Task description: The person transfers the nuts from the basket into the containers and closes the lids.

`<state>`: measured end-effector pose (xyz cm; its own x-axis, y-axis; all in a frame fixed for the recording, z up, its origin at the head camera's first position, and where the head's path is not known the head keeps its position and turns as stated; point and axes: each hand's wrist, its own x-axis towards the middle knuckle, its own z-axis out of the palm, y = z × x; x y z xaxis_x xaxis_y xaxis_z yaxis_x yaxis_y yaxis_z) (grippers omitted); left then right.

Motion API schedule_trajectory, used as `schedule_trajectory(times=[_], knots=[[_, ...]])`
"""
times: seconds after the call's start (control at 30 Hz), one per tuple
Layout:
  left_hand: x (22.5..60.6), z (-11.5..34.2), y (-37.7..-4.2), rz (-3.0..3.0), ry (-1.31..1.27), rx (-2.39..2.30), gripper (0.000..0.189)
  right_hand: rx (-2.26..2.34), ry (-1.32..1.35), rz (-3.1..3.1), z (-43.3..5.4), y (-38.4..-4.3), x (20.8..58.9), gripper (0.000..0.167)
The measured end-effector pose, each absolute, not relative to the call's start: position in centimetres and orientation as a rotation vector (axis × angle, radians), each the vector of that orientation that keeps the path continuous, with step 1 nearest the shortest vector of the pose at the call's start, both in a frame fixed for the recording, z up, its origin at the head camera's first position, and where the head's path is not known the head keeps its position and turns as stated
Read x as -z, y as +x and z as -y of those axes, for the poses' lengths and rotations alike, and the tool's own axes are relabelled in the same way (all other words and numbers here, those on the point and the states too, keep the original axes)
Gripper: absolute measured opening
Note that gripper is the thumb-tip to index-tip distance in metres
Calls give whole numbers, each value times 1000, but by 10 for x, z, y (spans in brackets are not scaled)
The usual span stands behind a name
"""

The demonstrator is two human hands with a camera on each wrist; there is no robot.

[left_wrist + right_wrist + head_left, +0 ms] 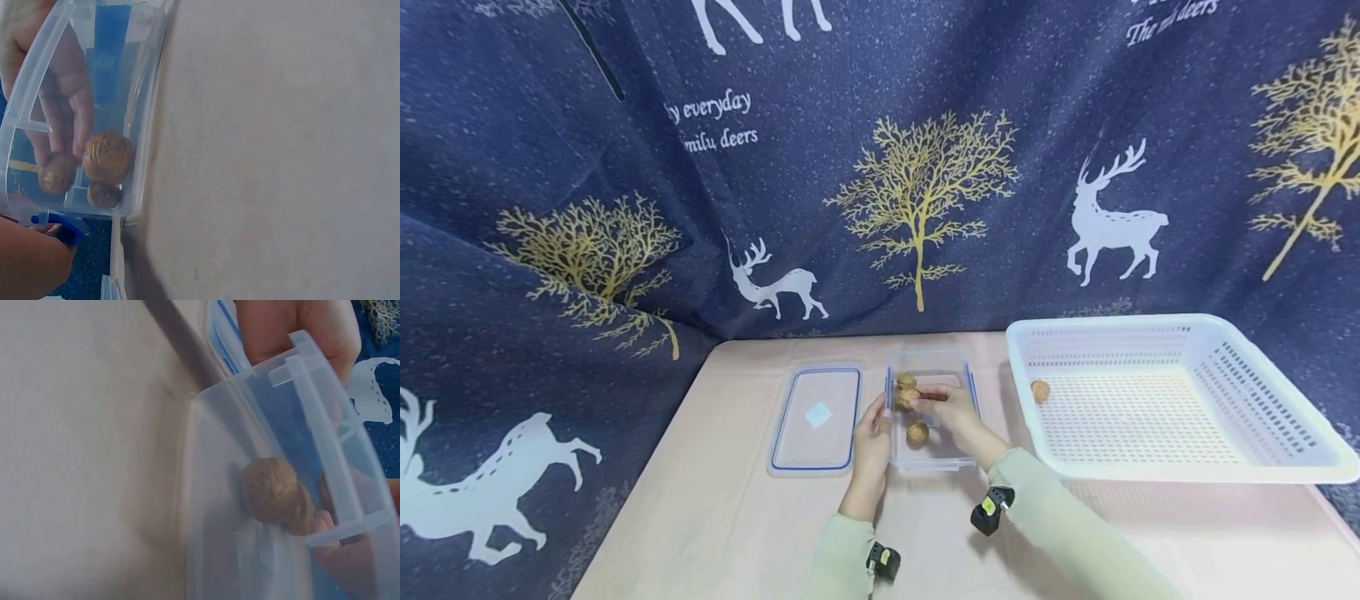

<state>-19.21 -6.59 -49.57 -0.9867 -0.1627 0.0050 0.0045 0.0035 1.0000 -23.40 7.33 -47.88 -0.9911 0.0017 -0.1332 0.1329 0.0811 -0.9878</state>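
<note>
A clear plastic food container [928,457] with blue edges stands on the table, and several walnuts lie in it. Among them, one walnut [917,434] is near the front end and another [907,381] toward the back left. My right hand [951,412] reaches inside and pinches a walnut [57,173] between thumb and fingertips. At the container's left wall, my left hand [871,442] grips the side near the blue clip [65,225]. Through the clear wall, the right wrist view shows two walnuts [270,490] touching each other.
Left of the container lies its flat lid [816,417], with a blue seal and a pale diamond label. On the right stands a large white plastic basket [1120,471] with one walnut [1040,391] at its left side. A dark blue patterned curtain [880,275] hangs behind the table.
</note>
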Motion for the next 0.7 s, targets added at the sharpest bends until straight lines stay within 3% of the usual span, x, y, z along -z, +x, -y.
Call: schedule_trajectory(times=[0.27, 0.7], knots=[[472, 65, -182, 2153, 137, 2133, 41, 2031, 159, -2228, -71, -234, 482, 36], [503, 65, -196, 2114, 183, 2114, 41, 2032, 162, -2187, -73, -234, 483, 38]])
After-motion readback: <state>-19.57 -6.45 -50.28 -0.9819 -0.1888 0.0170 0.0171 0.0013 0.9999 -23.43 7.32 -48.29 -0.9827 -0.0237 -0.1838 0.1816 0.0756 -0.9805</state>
